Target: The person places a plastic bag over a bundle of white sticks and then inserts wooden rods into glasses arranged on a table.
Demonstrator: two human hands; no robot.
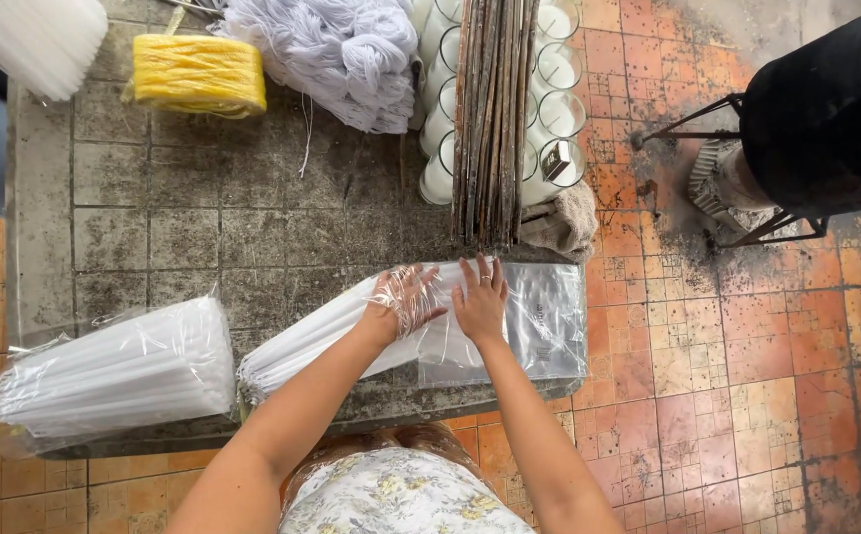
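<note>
On the table (154,237) — left hand (401,302), right hand (480,302), candle bundle (322,336)

Bagged white candle bundles (114,371): 2, at 8 o'clock. Yellow twine spool (199,74): 1, 11 o'clock. White string hank (337,54): 1, 12 o'clock. Clear bag (539,321): 1.

I see a grey bench (154,237), its tiles mottled with dark grime. The floor (747,396) is orange-red tile, speckled black near the black drum (826,109). Under my hands lies a bundle of white candles (312,341) half inside a clear, glossy bag (544,326); a second white bundle in clear wrap (114,376) sits at the left. A yellow spool of cord (198,74) and a pale lilac-white skein of wick (337,54) are at the far edge. The sticks (490,119) are brown and streaked. My dress (401,489) is white with yellow and grey flowers.
</note>
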